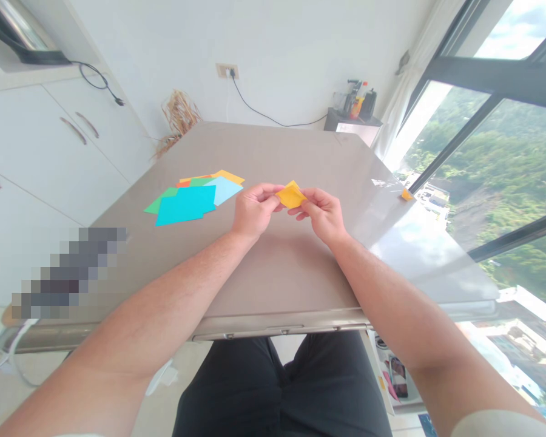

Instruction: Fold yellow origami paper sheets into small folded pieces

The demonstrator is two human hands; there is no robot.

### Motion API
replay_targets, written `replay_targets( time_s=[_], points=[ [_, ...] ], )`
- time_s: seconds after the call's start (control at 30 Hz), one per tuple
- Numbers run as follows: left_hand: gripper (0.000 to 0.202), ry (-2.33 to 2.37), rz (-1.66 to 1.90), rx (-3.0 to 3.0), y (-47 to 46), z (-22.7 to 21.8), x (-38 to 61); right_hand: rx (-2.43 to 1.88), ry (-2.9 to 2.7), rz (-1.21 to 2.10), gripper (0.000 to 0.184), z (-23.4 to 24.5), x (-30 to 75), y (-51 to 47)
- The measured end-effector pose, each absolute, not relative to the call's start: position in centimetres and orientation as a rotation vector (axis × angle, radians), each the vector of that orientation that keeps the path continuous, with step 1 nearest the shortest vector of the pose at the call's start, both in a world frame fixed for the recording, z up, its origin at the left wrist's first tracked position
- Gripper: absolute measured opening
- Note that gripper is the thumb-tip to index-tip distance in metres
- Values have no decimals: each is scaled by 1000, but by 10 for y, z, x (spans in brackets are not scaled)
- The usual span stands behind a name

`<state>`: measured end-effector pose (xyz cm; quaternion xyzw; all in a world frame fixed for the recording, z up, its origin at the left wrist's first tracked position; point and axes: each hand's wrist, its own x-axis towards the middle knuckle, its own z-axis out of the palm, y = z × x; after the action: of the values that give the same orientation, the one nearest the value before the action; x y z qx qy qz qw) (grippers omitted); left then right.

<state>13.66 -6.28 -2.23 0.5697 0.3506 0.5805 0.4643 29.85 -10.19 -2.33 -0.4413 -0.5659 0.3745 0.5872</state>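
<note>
A small piece of folded yellow paper (292,195) is held above the middle of the table, roughly diamond-shaped with one corner pointing away from me. My left hand (257,209) pinches its left corner between thumb and fingers. On the opposite corner, my right hand (322,211) has a similar pinch. Left of my left hand lies a loose spread of coloured paper sheets: a turquoise one (186,204) in front, with light blue (227,189), green (157,203), orange and yellow sheets partly covered beneath it.
The grey-brown table (273,149) reaches toward the white wall. A small orange-yellow item (406,195) sits at its right edge by the window. A pixelated dark object (73,273) is at the left. Below, an open drawer (398,379) shows at right. Bottles (357,107) stand on a far cabinet.
</note>
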Motion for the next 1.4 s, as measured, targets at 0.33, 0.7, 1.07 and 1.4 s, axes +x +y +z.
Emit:
replay_targets(
  time_s=[0.33,0.7,1.07,1.4],
  points=[
    [18,875,1410,1392,-62,-22,136,-1047,-1316,870,23,-24,299,-102],
    [19,842,1418,1376,-66,-20,136,-1026,-1316,860,23,-27,301,-100],
    [16,874,1402,1350,-65,-18,135,-1040,-1319,860,26,-26,300,-101],
    [12,918,1441,1321,-65,-19,137,-996,-1240,941,24,-22,297,-103]
  ],
)
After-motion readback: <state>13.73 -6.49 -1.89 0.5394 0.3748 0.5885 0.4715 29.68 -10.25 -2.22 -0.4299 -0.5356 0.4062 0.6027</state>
